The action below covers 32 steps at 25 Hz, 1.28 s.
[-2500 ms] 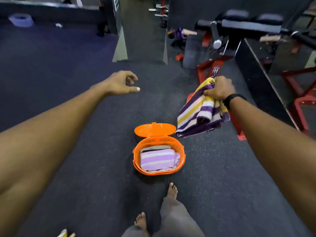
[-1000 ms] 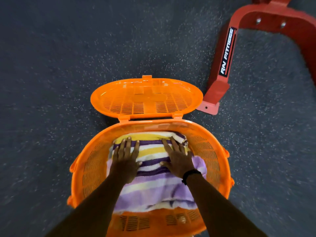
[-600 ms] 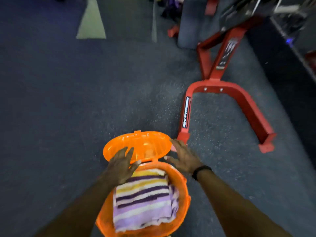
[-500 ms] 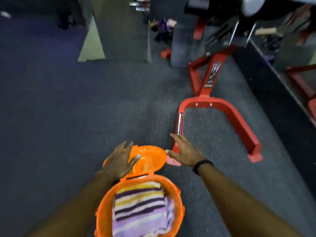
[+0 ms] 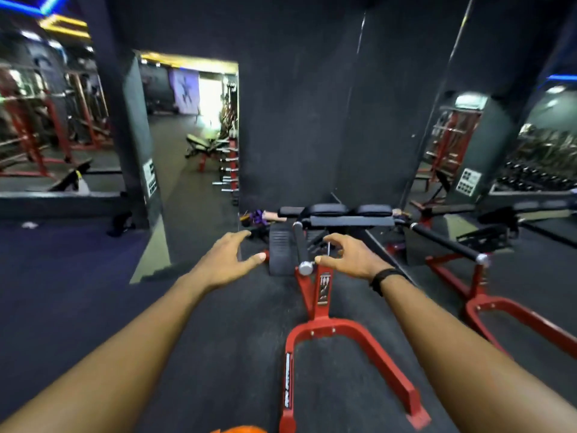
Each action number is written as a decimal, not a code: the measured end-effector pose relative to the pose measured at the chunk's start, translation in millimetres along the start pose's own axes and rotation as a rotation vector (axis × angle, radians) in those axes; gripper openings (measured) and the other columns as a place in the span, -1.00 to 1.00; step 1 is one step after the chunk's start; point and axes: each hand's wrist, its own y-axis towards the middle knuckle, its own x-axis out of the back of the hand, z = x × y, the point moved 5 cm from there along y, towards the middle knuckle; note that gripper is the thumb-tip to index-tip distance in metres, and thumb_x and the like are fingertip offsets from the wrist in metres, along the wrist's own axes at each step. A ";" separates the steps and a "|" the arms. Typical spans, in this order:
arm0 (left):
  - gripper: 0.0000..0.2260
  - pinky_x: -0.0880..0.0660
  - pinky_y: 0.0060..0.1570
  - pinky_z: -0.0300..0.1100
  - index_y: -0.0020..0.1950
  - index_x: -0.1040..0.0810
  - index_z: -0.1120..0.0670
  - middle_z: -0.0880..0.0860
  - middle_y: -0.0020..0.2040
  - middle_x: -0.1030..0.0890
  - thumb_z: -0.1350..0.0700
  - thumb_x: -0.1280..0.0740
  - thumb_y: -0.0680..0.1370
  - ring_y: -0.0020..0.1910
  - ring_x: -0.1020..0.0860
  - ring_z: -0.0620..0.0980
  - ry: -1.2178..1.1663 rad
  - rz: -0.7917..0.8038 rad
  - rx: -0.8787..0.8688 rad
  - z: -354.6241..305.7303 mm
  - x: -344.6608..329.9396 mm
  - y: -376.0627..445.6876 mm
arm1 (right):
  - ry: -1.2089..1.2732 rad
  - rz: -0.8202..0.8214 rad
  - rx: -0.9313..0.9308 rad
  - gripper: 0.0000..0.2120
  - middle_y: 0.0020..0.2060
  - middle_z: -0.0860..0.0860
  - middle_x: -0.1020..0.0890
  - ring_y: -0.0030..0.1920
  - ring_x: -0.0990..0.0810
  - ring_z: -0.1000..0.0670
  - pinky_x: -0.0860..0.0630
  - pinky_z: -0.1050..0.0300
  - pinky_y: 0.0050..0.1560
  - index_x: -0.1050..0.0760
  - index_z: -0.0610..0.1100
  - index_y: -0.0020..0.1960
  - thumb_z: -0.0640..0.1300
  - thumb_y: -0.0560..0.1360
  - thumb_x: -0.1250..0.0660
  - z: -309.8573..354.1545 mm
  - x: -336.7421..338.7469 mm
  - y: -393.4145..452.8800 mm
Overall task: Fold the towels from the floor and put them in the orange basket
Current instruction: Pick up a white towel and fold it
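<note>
Two hands: both empty, held out ahead at about the same height, well apart from each other.
Head view, left hand: fingers loosely spread, thumb out to the side, gripping nothing.
Head view, right hand: fingers gently curved, thumb toward the red machine's chrome knob; contact cannot be told, nothing is clasped.
Right wrist: black band worn just behind the hand.
Orange plastic basket: only a sliver of it shows at the bottom edge, below and between the forearms, close to the person; its contents are out of view.
Towels: none plainly visible on the dark speckled rubber floor; a purple and yellow bundle lies far ahead beside the padded bench, too blurred to name.
Red steel machine frame: U-shaped base on the floor right of the basket, its upright running forward under the right hand.
Black padded bench: beyond both hands, against the dark wall.
Mirror panels: left and right, reflecting racks.
Key relation: basket lies behind and below the hands; the bundle lies straight ahead, slightly left of centre, so the left hand looks nearer to it.
Judgement: next is finding another towel; if none remains, only the lid is left.
</note>
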 end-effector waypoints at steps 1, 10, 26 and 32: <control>-0.36 -0.23 0.31 -0.18 0.49 -0.25 0.07 0.12 0.43 -0.34 -0.20 -0.31 0.52 0.42 -0.31 0.05 -0.007 -0.020 -0.039 -22.0 16.8 1.6 | 0.005 -0.029 -0.004 -0.36 0.32 -0.06 -0.49 0.27 -0.50 -0.04 -0.42 0.05 0.30 -0.38 -0.10 0.39 0.15 0.41 -0.43 5.4 26.9 -9.7; -0.32 -0.33 0.33 -0.09 0.48 -0.26 0.02 0.08 0.39 -0.42 -0.21 -0.36 0.46 0.35 -0.40 0.02 -0.049 0.097 -0.352 -177.6 70.8 6.6 | -0.107 -0.331 -0.272 -0.19 0.40 -0.10 -0.42 0.38 -0.40 -0.10 -0.34 0.02 0.37 -0.24 -0.15 0.48 0.19 0.39 -0.44 5.0 205.5 -164.1; -0.30 -0.28 0.33 -0.13 0.49 -0.25 0.09 0.12 0.39 -0.42 -0.14 -0.42 0.45 0.37 -0.39 0.06 -0.233 0.607 -1.115 -474.0 -39.2 -247.2 | -0.140 -0.679 -1.146 -0.23 0.40 -0.09 -0.40 0.38 -0.40 -0.06 -0.33 0.07 0.32 -0.24 -0.05 0.48 0.18 0.39 -0.45 58.6 220.5 -682.6; -0.29 -0.30 0.30 -0.15 0.48 -0.27 0.10 0.13 0.37 -0.44 -0.13 -0.43 0.44 0.33 -0.42 0.07 -0.282 0.774 -1.396 -571.8 -59.8 -426.5 | -0.158 -0.829 -1.446 -0.21 0.37 -0.09 -0.44 0.35 -0.42 -0.05 -0.35 0.01 0.35 -0.26 -0.03 0.46 0.20 0.35 -0.47 137.3 196.1 -887.0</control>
